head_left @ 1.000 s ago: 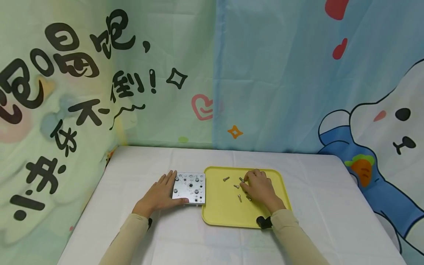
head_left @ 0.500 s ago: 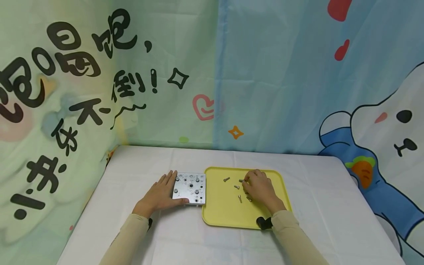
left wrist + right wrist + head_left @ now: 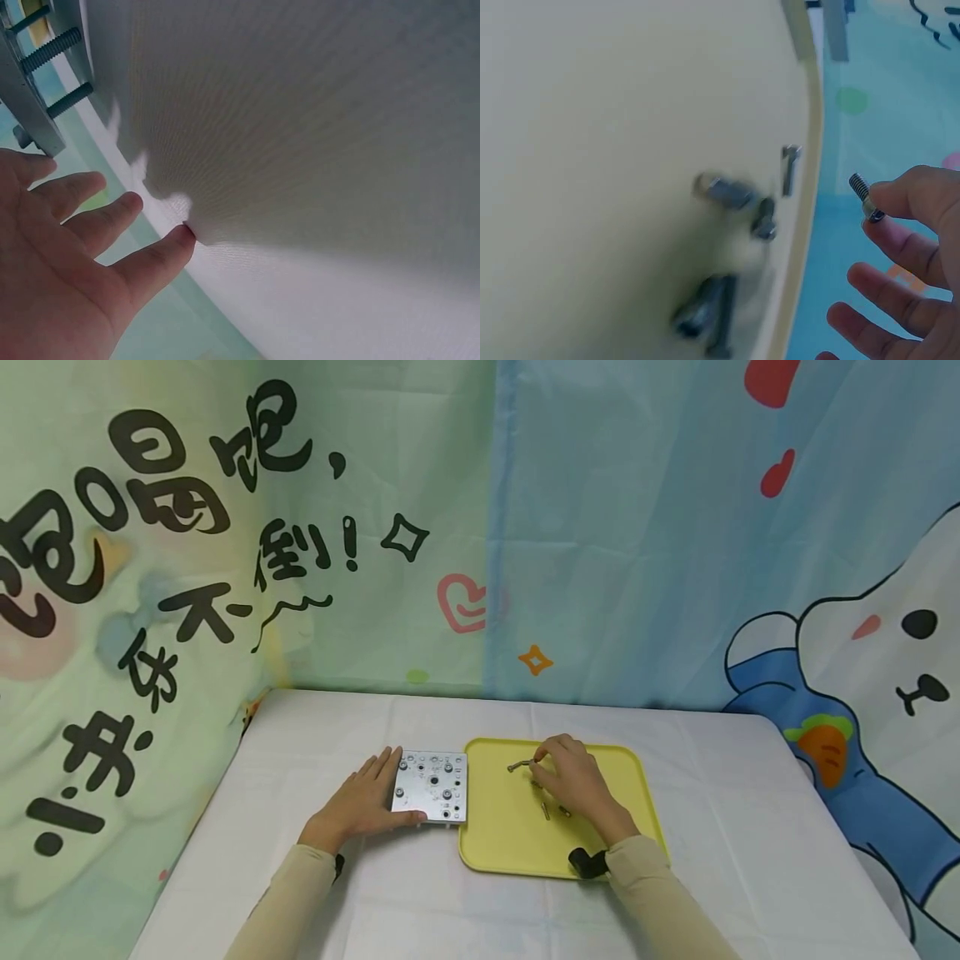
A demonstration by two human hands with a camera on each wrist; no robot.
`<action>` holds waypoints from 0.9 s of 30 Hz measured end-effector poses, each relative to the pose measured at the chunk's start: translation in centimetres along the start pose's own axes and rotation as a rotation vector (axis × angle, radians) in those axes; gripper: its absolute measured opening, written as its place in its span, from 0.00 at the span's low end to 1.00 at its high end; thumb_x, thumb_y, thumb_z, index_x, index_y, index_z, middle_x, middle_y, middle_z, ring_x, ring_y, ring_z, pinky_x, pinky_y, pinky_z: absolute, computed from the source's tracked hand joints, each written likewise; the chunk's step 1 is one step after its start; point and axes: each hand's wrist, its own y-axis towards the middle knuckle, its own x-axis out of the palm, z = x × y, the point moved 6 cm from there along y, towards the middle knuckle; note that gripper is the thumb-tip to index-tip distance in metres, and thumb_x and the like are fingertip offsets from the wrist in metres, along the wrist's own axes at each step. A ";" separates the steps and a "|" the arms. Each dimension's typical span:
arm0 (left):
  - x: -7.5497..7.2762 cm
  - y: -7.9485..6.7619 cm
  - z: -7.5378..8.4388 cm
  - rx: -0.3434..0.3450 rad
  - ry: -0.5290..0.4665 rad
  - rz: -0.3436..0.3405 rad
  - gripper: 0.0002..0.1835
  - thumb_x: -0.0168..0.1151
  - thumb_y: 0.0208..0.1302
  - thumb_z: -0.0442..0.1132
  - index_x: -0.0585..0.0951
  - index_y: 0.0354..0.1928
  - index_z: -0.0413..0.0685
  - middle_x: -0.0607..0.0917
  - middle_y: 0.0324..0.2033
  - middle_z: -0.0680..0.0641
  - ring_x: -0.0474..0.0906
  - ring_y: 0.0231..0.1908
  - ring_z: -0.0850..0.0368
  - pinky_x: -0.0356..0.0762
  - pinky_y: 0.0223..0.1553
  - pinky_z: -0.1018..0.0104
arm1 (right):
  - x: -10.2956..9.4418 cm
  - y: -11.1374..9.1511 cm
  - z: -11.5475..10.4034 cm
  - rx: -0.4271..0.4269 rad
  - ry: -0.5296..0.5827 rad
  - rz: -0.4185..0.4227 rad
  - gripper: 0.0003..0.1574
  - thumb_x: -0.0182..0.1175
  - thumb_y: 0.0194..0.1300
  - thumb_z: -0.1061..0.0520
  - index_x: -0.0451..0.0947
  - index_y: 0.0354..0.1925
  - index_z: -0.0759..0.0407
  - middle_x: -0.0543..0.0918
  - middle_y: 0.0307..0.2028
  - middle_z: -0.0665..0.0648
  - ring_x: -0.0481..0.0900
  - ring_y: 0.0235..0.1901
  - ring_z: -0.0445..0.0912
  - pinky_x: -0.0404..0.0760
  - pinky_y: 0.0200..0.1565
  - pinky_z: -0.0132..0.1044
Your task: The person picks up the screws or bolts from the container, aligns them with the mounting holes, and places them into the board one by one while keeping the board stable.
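A silver metal plate (image 3: 432, 787) with holes and several bolts in it lies at the tray's left edge. My left hand (image 3: 360, 802) rests against it, index finger along the left side and thumb at the front edge. Bolt shanks (image 3: 52, 49) stick out beneath the plate in the left wrist view. My right hand (image 3: 570, 781), above the yellow tray (image 3: 510, 852), pinches a small bolt (image 3: 864, 195) between thumb and index finger. Several loose bolts lie on the tray, among them one bolt (image 3: 545, 811) near its middle; my right hand partly covers others in the head view.
A white cloth (image 3: 420, 902) covers the table. Printed curtains (image 3: 615, 527) hang behind and at the left. A black wrist-worn device (image 3: 587, 863) sits at the right cuff, over the tray's front edge.
My right hand has lifted a bolt from the tray and moved slightly left and back with it. My left hand and the plate have stayed in place.
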 end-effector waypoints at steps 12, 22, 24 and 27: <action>0.0 0.0 -0.2 0.002 -0.024 0.005 0.65 0.62 0.51 0.77 0.50 0.80 0.44 0.55 0.76 0.37 0.51 0.73 0.35 0.55 0.69 0.37 | 0.8 1.9 -4.1 -0.070 -0.011 -0.009 0.05 0.67 0.67 0.56 0.80 0.37 0.55 0.79 0.50 0.60 0.75 0.50 0.58 0.76 0.50 0.56; 0.2 0.2 -0.3 -0.007 -0.021 0.004 0.65 0.62 0.51 0.77 0.50 0.80 0.46 0.55 0.76 0.38 0.51 0.74 0.36 0.55 0.69 0.37 | 2.6 3.1 -7.4 -0.115 0.003 -0.049 0.06 0.67 0.66 0.54 0.79 0.37 0.54 0.79 0.50 0.58 0.75 0.52 0.58 0.75 0.51 0.56; 0.2 0.2 -0.3 -0.007 -0.024 0.005 0.65 0.63 0.51 0.77 0.50 0.80 0.46 0.55 0.76 0.38 0.51 0.74 0.36 0.55 0.69 0.37 | 3.1 3.4 -7.9 -0.128 0.003 -0.060 0.06 0.66 0.67 0.54 0.79 0.38 0.54 0.79 0.50 0.58 0.75 0.52 0.57 0.74 0.52 0.56; 0.1 0.2 -0.4 -0.006 -0.025 0.004 0.65 0.62 0.51 0.77 0.50 0.80 0.46 0.55 0.76 0.38 0.51 0.74 0.36 0.55 0.69 0.37 | 3.9 3.7 -8.7 -0.159 -0.001 -0.075 0.06 0.66 0.66 0.54 0.79 0.38 0.54 0.79 0.50 0.58 0.75 0.52 0.57 0.74 0.54 0.56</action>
